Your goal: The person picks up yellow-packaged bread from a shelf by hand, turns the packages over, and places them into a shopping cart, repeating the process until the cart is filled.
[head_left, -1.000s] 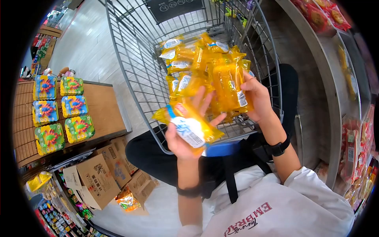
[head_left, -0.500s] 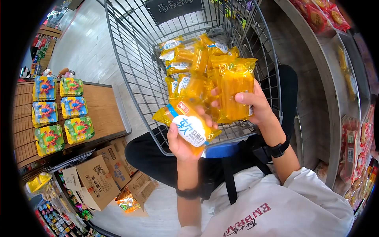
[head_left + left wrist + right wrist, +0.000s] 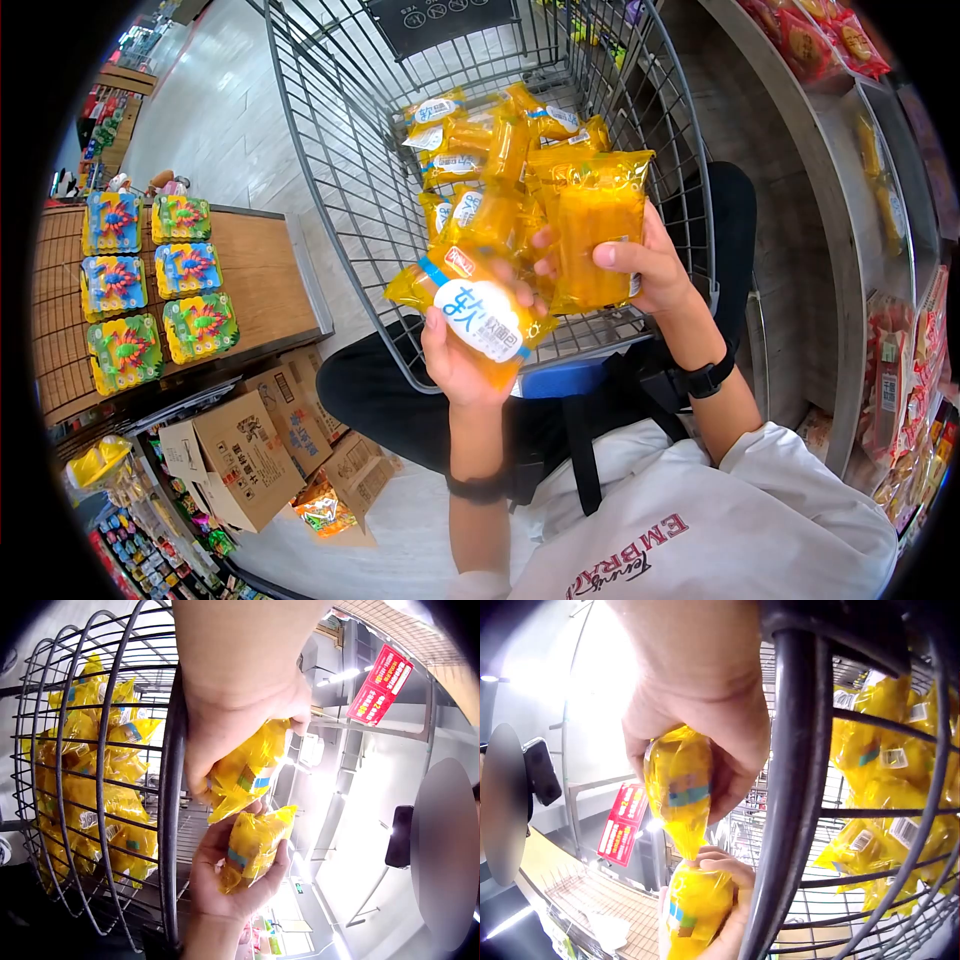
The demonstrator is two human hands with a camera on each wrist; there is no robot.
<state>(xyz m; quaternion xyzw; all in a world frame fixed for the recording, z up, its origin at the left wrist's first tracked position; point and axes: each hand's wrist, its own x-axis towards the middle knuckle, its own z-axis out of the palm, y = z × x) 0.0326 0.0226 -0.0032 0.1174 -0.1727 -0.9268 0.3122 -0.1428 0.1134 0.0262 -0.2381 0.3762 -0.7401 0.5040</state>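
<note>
In the head view the left hand (image 3: pixel 462 365) grips a yellow bread package (image 3: pixel 478 312), its white label with blue characters facing up. Beside it the right hand (image 3: pixel 652 262) holds a second yellow package (image 3: pixel 597 225), thumb across its face and the label side turned away. Both packages are over the near end of a wire shopping cart (image 3: pixel 330 215), where a pile of similar yellow packages (image 3: pixel 508 150) lies. The left wrist view shows the left hand (image 3: pixel 240 727) round its package (image 3: pixel 251 769); in the right wrist view the right hand (image 3: pixel 697 727) clasps the other (image 3: pixel 679 780).
To the left stands a wooden display table (image 3: pixel 265 262) with several colourful toy packs (image 3: pixel 203 325). Open cardboard boxes (image 3: pixel 250 465) are on the floor below it. A shelf (image 3: pixel 815 150) with red snack packs runs along the right. The person's legs flank the cart's near end.
The right hand's package has turned from its barcode side to a plain side, with the thumb now across it. The left hand's fingers, spread earlier, have closed round its package, whose label has rotated slightly.
</note>
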